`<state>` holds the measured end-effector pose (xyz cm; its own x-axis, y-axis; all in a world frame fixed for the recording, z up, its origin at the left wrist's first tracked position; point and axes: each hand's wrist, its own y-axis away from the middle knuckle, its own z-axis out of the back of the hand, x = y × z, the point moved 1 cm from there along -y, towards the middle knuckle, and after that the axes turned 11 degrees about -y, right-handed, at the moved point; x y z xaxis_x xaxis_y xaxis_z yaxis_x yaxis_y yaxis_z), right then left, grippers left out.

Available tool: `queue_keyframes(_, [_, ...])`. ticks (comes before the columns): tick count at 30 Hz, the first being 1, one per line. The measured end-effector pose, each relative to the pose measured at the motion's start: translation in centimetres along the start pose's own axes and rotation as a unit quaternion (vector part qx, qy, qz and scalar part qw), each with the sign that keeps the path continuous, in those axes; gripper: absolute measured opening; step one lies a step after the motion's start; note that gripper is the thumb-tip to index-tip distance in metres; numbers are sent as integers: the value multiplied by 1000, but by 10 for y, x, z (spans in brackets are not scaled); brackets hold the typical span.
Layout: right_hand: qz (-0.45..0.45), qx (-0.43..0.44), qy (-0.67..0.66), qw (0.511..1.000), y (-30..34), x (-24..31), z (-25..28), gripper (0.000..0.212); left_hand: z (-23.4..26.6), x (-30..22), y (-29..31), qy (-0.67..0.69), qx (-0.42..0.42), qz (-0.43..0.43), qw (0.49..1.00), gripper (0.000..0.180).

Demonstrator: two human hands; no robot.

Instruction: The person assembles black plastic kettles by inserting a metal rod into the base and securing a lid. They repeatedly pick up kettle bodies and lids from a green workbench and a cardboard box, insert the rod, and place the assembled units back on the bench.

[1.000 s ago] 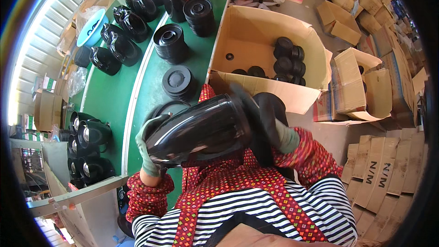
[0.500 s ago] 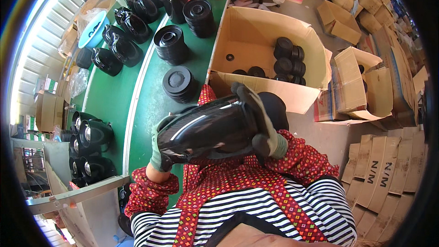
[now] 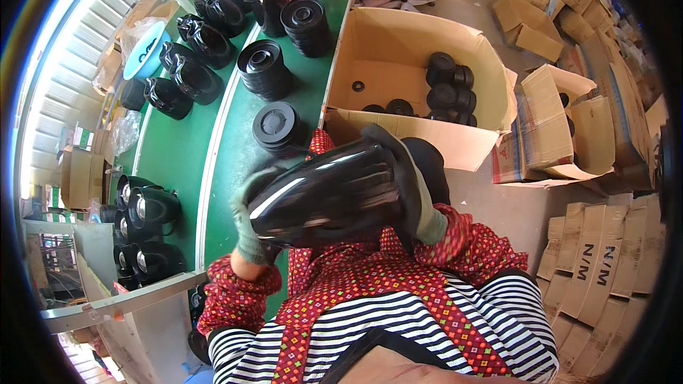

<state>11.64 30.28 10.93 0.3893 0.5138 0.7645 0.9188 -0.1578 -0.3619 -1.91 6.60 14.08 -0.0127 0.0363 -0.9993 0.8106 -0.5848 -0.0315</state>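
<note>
A glossy black jug body [image 3: 327, 192] lies sideways between my two gloved hands, in front of my chest. My left hand [image 3: 250, 220] is wrapped round its narrower left end. Round the wide right end, my right hand [image 3: 413, 188] grips with the dark palm side of the glove against it. Whatever is inside the jug is hidden. Just beyond it, a stack of round black plastic parts [image 3: 276, 125] stands on the green table [image 3: 238, 124]. Two taller stacks of black ring-shaped parts [image 3: 263, 64] stand behind that one.
Several black jugs [image 3: 192, 78] line the table's far left. More, with silvery insides [image 3: 146, 206], lie at the near left by a metal rail [image 3: 135, 301]. A large open carton [image 3: 384, 35] holding round black parts adjoins the table's right. Other cartons [image 3: 569, 124] stand farther right.
The jug body has turned a little in my hands, and its shine is blurred by motion. My right hand's fingers have shifted round its wide end. Both hands still hold it.
</note>
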Motion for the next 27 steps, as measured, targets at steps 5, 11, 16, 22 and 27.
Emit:
queue_keyframes(5, [-268, -99, -254, 924, 18, -63, 46, 58, -22, -80, -11, -475, 126, -147, 858, 40])
queue_keyframes(11, [-29, 59, 86, 994, -11, 29, -6, 88, 21, 41, 6, -177, 224, 43, 958, 62])
queue_keyframes(16, [205, 192, 383, 880, -16, 47, -3, 107, 16, 114, 13, 261, 189, 305, 896, 75])
queue_keyframes(22, [68, -131, 25, 989, 7, 3, -3, 77, -9, -14, -10, -162, 34, -116, 979, 53])
queue_keyframes(27, [-39, -177, -52, 982, 4, -1, 17, 47, -14, -27, -16, -411, -16, -178, 894, 46])
